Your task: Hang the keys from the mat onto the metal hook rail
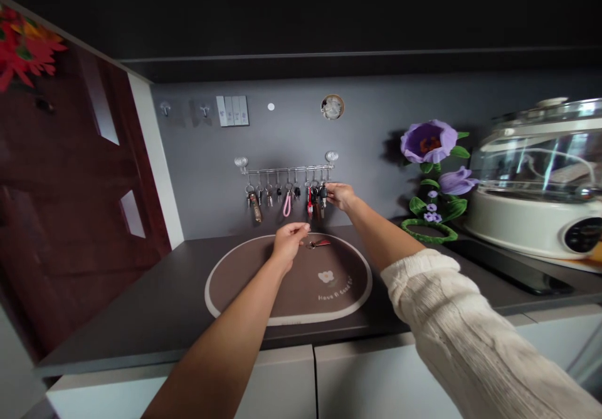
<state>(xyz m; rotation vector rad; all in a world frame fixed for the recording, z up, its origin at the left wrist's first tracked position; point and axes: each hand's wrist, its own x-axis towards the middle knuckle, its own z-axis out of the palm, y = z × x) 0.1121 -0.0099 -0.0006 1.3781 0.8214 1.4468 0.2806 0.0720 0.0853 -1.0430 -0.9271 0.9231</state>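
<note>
A clear rail (289, 170) with hooks is mounted on the grey wall, and several bunches of keys hang from it. At the rail's right end, my right hand (342, 197) has its fingers closed at a dark-headed key (323, 193) on the last hook. Beside that hang a red strap (310, 202) and, further left, a pink loop (287, 204) and a brown key fob (255, 207). My left hand (288, 244) is held in a pinch above the brown mat (244, 275); whatever it may hold is too small to make out. Near its fingertips, a key ring with a red tag (322, 243) lies on the mat.
Purple artificial flowers (430, 143) stand to the right on a green ring base, before a cream appliance with a clear cover (531, 199). A black phone-like slab (510, 265) lies on the counter. Dark cabinets (301, 17) overhang above; a dark red door (79, 206) is at left.
</note>
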